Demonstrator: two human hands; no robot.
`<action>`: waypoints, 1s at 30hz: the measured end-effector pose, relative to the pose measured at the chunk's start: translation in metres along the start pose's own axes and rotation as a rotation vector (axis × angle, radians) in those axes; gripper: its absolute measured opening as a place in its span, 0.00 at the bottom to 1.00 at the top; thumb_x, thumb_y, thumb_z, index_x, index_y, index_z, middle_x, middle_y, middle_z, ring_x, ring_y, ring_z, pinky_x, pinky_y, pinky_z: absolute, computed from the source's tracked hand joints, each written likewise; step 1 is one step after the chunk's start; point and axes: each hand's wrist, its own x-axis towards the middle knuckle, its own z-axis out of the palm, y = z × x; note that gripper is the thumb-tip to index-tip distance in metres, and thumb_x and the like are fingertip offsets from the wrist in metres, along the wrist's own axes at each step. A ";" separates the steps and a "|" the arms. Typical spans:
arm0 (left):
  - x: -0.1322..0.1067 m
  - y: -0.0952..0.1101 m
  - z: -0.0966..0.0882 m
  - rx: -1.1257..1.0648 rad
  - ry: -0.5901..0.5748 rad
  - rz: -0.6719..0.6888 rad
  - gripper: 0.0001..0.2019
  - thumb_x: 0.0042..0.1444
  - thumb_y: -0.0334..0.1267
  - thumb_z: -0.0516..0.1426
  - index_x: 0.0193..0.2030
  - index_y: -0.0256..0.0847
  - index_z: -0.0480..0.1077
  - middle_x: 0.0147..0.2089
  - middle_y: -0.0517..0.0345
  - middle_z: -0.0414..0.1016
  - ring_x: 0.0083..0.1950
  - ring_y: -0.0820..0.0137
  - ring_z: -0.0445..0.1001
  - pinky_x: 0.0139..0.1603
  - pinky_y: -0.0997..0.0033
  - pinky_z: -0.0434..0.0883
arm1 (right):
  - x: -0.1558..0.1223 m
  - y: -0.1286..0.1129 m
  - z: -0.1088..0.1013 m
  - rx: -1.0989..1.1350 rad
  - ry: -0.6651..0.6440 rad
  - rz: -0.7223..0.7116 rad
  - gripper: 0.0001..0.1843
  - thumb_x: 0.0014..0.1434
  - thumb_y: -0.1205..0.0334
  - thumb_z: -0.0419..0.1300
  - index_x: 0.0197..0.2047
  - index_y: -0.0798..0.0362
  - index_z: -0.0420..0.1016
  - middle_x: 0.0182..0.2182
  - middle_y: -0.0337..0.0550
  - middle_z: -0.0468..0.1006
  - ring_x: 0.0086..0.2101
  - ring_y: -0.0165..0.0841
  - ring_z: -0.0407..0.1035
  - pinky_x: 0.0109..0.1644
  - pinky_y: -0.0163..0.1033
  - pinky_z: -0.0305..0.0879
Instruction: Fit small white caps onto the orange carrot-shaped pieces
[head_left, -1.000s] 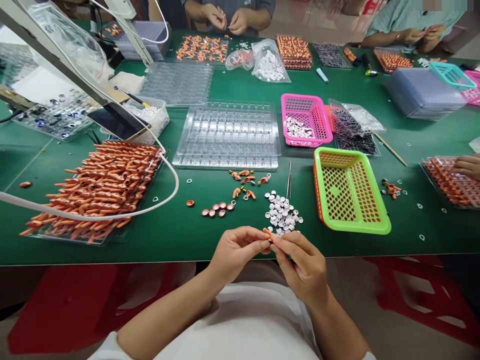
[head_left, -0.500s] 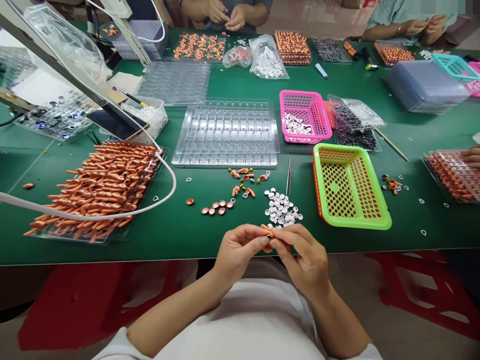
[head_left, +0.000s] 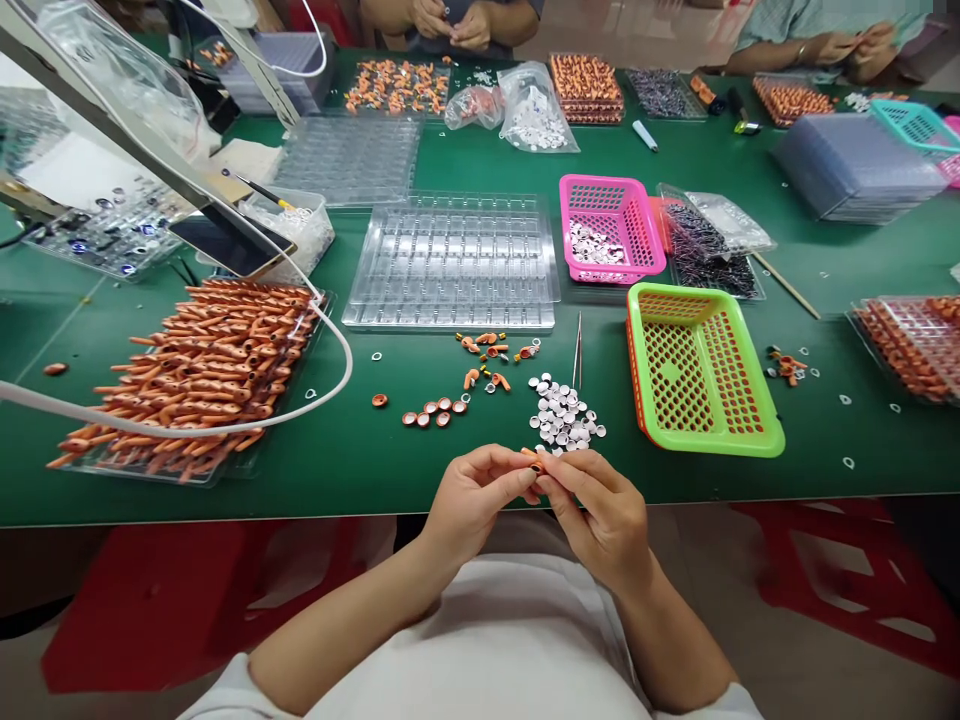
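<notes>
Orange, small and plastic-looking: a little orange part pinched between the fingertips of both hands at the near edge of the green counter. Left hand closing thumb and forefinger on its left end; right hand clenched on its right end, fingers curled over. Both grips grasping the same piece, so neither nearer than the other. Mostly covered by fingertips; long axis seemingly left to right, hard to tell for sure.

Just beyond the fingertips, a heap of white round caps, almost touching the hands' far side. Left of that heap, a short row of orange rings and a scatter of loose orange bits. Tweezers lying near-to-far beside the caps.

Right, a green basket; beyond it a pink basket with more white caps. Straight ahead, a clear compartment tray. Far left, a heaped pile of orange sticks on a clear tray, crossed by a white cable.

Across the counter, other people's hands at work on their own pieces.
</notes>
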 end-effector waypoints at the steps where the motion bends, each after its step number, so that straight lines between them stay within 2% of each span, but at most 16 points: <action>1: 0.000 0.001 -0.001 0.042 -0.006 0.026 0.04 0.52 0.33 0.68 0.34 0.39 0.79 0.33 0.56 0.82 0.33 0.72 0.79 0.36 0.78 0.77 | 0.000 0.001 -0.001 -0.011 -0.016 -0.001 0.26 0.61 0.80 0.59 0.59 0.51 0.71 0.41 0.47 0.76 0.38 0.32 0.72 0.40 0.36 0.73; 7: -0.001 0.006 -0.001 0.140 -0.044 0.122 0.04 0.54 0.32 0.66 0.37 0.41 0.80 0.36 0.56 0.82 0.35 0.71 0.80 0.39 0.77 0.79 | -0.002 0.005 -0.007 -0.085 -0.100 -0.059 0.26 0.62 0.78 0.59 0.61 0.52 0.68 0.39 0.48 0.76 0.37 0.33 0.72 0.38 0.38 0.72; 11: -0.003 0.000 0.000 0.123 0.018 0.138 0.04 0.52 0.33 0.68 0.35 0.40 0.81 0.36 0.55 0.82 0.34 0.71 0.80 0.37 0.75 0.80 | -0.002 0.003 -0.006 -0.086 -0.114 -0.046 0.24 0.63 0.76 0.57 0.62 0.52 0.68 0.39 0.48 0.76 0.36 0.33 0.72 0.37 0.38 0.72; 14: -0.003 -0.006 -0.001 0.074 0.060 0.125 0.04 0.51 0.34 0.68 0.35 0.41 0.81 0.35 0.55 0.82 0.32 0.71 0.79 0.36 0.75 0.79 | -0.001 0.001 -0.003 -0.036 -0.086 0.005 0.23 0.64 0.75 0.57 0.61 0.52 0.68 0.39 0.47 0.75 0.35 0.32 0.71 0.36 0.36 0.72; 20: -0.002 -0.006 0.000 -0.028 0.074 0.046 0.06 0.48 0.36 0.70 0.33 0.41 0.81 0.32 0.56 0.82 0.31 0.72 0.77 0.34 0.77 0.76 | -0.003 0.001 0.003 0.070 -0.078 0.138 0.19 0.65 0.70 0.58 0.59 0.51 0.70 0.37 0.45 0.73 0.32 0.29 0.68 0.34 0.34 0.71; 30: -0.003 0.000 0.004 -0.034 0.083 -0.040 0.09 0.45 0.38 0.71 0.33 0.39 0.81 0.30 0.54 0.81 0.30 0.72 0.76 0.34 0.76 0.74 | 0.000 0.002 0.001 0.088 -0.073 0.075 0.22 0.65 0.73 0.57 0.61 0.50 0.70 0.38 0.45 0.75 0.34 0.30 0.71 0.36 0.34 0.73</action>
